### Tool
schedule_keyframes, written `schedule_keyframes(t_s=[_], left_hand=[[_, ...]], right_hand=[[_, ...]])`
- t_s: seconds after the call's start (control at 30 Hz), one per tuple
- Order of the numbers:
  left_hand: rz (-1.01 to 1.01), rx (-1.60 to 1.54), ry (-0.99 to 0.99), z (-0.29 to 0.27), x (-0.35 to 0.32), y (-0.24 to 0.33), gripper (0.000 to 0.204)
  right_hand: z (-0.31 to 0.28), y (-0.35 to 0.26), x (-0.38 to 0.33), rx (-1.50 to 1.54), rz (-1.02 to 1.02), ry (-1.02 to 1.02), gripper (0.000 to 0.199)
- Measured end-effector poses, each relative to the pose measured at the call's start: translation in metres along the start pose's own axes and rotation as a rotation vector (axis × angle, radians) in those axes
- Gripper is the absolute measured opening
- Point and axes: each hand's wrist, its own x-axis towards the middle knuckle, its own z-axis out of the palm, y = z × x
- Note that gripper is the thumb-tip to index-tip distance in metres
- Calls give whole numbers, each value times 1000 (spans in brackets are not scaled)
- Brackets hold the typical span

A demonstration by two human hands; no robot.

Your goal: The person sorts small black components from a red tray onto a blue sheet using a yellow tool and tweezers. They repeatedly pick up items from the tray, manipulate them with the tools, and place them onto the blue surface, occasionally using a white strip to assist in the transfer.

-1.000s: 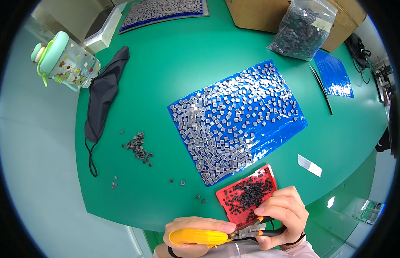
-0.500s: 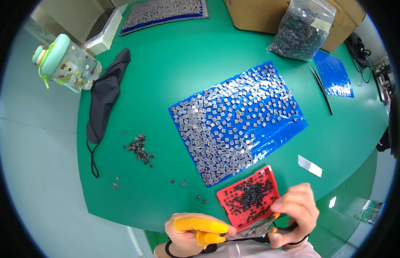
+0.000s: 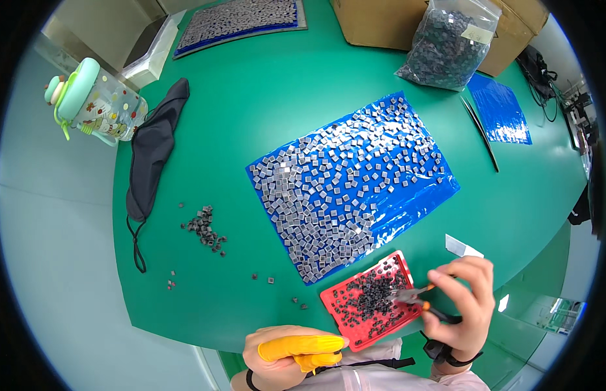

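My left hand, with yellow finger covers, is closed in a pinch at the lower edge. A small dark piece, mostly hidden, shows between its fingertips. My right hand grips a pair of pliers with orange and black handles. The pliers' tips reach into a shallow red tray, among many tiny black parts. Beyond the tray lies a blue film sheet covered with small grey square pieces, packed more densely on its left side.
Left of the sheet lie a pile of dark square pieces, a black cloth pouch and a water bottle. A bag of pieces, cardboard box, tweezers, another blue sheet and a white strip lie around.
My right hand has moved the pliers away from my left fingertips, up and right, into the red tray. My left hand stays pinched, nearly in place. The whole view has shifted slightly.
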Motion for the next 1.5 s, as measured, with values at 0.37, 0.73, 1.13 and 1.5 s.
schedule_keyframes(t_s=[0.37, 0.73, 1.13, 1.5], left_hand=[[-72, 31, -111, -3, 1, 5, 12], [-6, 24, -233, 10, 13, 4, 10], [-95, -224, -293, 9, 1, -18, 25], [-434, -494, -115, 8, 1, 0, 9]], right_hand=[[-10, 102, -29, -314, 509, 286, 39], [1, -4, 9, 213, -403, 234, 11], [11, -41, 37, 225, -581, 42, 16], [12, -52, 42, 273, -538, -2, 12]])
